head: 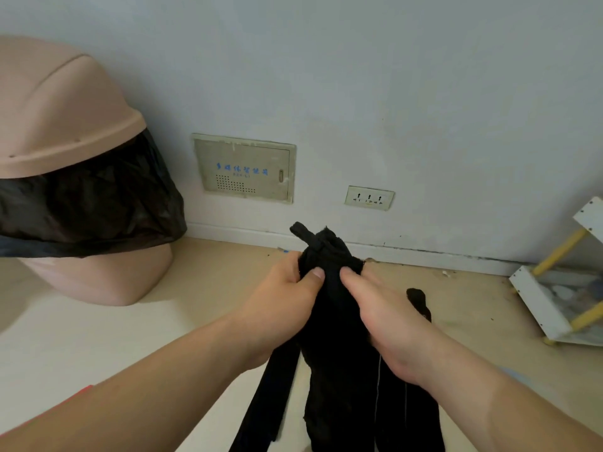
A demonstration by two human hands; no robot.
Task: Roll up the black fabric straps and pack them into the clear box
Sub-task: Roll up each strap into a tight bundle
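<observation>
Both your hands hold the bunched black straps up in front of the wall.
Right of the pink bin (65,109), your left hand (284,298) curls round the top of the black fabric straps (332,353), thumb pressed on the cloth. Your right hand (388,318) pinches the bunch just beside it. The tails hang limp between your arms. The cloth looks soft and light, so grip near one end and wind it snugly, or the roll will likely slacken.
</observation>
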